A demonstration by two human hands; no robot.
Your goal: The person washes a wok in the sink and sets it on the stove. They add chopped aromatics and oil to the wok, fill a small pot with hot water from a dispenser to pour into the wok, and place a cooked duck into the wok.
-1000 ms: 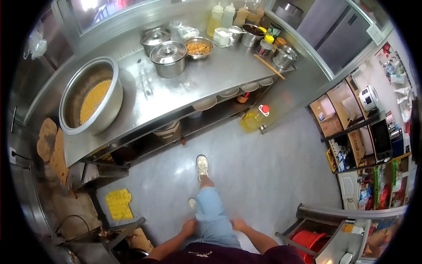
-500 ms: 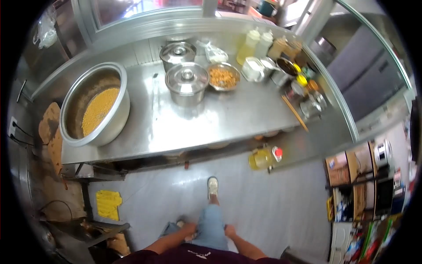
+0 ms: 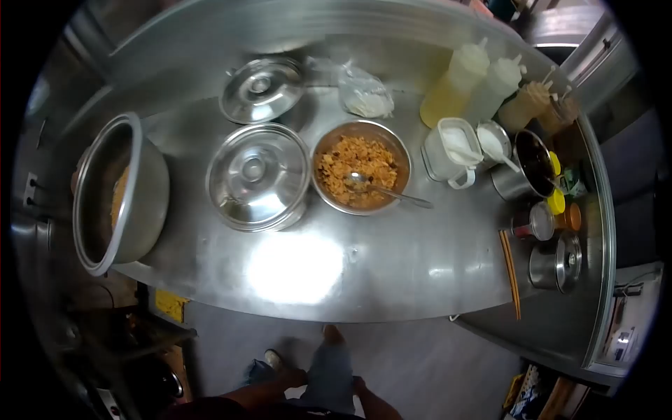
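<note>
My left hand (image 3: 294, 379) hangs low beside my leg, below the counter's front edge. On the other side of the same leg is my right hand (image 3: 359, 386). Both are dim and small, and their fingers cannot be made out. Nothing shows in either one. Ahead on the steel counter (image 3: 392, 269) stands a metal bowl (image 3: 325, 192) of brown crumbly food (image 3: 360, 161) with a spoon (image 3: 399, 195) resting in it. Left of the bowl is a lidded steel pot (image 3: 255, 178), and behind that another lidded pot (image 3: 262, 91).
A large deep pot (image 3: 150, 203) with yellowish grain inside stands at the left. Squeeze bottles (image 3: 448, 87), a container of white powder (image 3: 448, 150) and several jars line the right side. Chopsticks (image 3: 511, 273) lie near the right front. A plastic bag (image 3: 365, 94) sits at the back.
My view has come closer to the counter, so the bowl and pots look larger. The yellow jug on the floor has left the view. Both hands stay low by my legs.
</note>
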